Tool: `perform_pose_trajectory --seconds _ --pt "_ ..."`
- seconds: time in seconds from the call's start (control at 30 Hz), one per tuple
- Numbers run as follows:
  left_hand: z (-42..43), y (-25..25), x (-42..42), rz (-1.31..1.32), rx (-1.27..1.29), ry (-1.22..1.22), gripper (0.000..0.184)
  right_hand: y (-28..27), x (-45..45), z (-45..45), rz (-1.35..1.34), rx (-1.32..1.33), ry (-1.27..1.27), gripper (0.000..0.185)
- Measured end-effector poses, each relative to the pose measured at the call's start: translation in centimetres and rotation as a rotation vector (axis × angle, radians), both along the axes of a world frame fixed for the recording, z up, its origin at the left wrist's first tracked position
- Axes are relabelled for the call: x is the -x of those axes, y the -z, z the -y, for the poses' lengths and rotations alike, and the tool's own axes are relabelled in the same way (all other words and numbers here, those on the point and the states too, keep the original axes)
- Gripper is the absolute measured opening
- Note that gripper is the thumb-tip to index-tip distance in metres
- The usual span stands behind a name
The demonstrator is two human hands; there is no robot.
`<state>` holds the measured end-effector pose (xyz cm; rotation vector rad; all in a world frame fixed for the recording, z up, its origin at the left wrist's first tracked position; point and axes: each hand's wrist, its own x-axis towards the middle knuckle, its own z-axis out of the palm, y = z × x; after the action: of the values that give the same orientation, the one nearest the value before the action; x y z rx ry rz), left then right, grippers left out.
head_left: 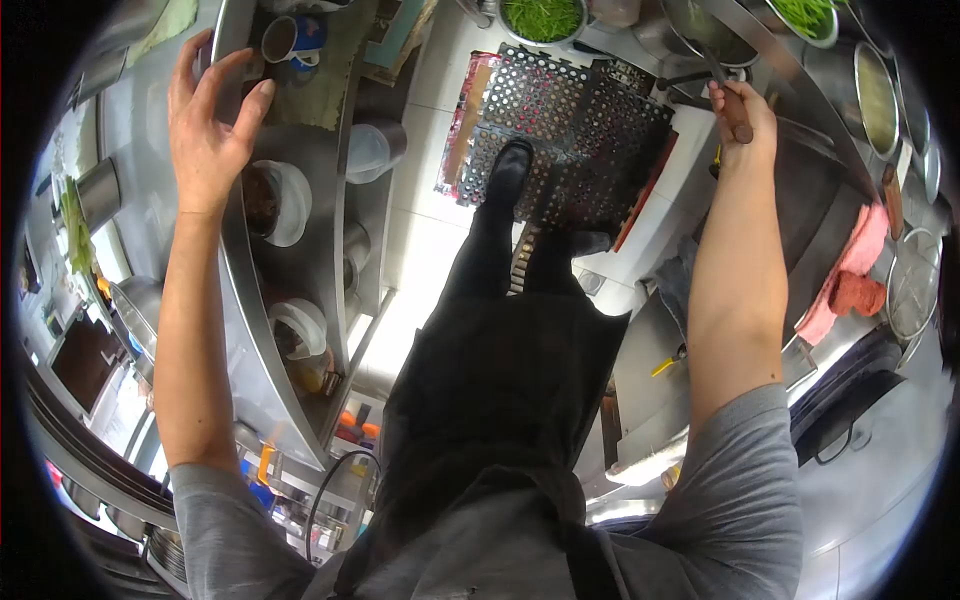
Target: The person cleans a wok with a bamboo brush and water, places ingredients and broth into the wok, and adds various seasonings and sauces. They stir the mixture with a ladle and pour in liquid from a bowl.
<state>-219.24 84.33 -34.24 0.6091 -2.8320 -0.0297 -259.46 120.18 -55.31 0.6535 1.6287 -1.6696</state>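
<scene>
My left hand (212, 125) is raised over the edge of the steel counter (235, 300) at the left, fingers spread and curved, with nothing visible in them. Beyond its thumb, on a shelf, are a blue-and-white mug (308, 42) and a greenish cloth or mat (325, 95). On the other side, my right hand (748, 118) is wrapped round the wooden handle of a long-shafted cooking utensil (738, 122). Its metal shaft reaches away toward a round pan (735, 45); I cannot make out the head's shape.
A perforated rubber mat (570, 130) lies on the tiled floor under my shoes. White tubs (290, 205) stand on the left shelves. A bowl of chopped greens (543, 18) is ahead. Along the right are a pink cloth (848, 270), a strainer (912, 285) and a deep pot (875, 100).
</scene>
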Motion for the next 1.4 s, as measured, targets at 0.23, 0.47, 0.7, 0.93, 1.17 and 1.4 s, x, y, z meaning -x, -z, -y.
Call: perform_pose_trajectory --seconds 0.23,0.47,0.7,0.93,1.17,1.4 --pt "-0.4 0.1 0.3 0.011 0.001 -0.013 0.035 -3.9 -2.7 -3.1 -0.052 0.128 0.075 0.017" --pt "-0.6 0.1 0.3 0.046 0.046 -0.026 0.035 -6.1 -3.4 -4.0 -0.067 0.028 -0.087 0.014" --pt "-0.2 0.3 0.1 0.059 0.049 -0.025 0.035 -3.3 -1.0 -3.7 -0.182 -0.24 -0.481 0.013" --pt "-0.2 0.4 0.1 0.062 0.045 -0.031 0.036 -3.5 -0.8 -1.4 -0.388 -0.658 -0.77 0.019" --pt "0.0 0.3 0.0 0.073 0.045 -0.029 0.036 3.2 3.7 -0.6 -0.156 -0.472 -0.757 0.014" --pt "-0.2 0.5 0.2 0.037 0.028 -0.025 0.036 -1.7 -0.7 -2.0 -0.07 0.048 -0.024 0.016"
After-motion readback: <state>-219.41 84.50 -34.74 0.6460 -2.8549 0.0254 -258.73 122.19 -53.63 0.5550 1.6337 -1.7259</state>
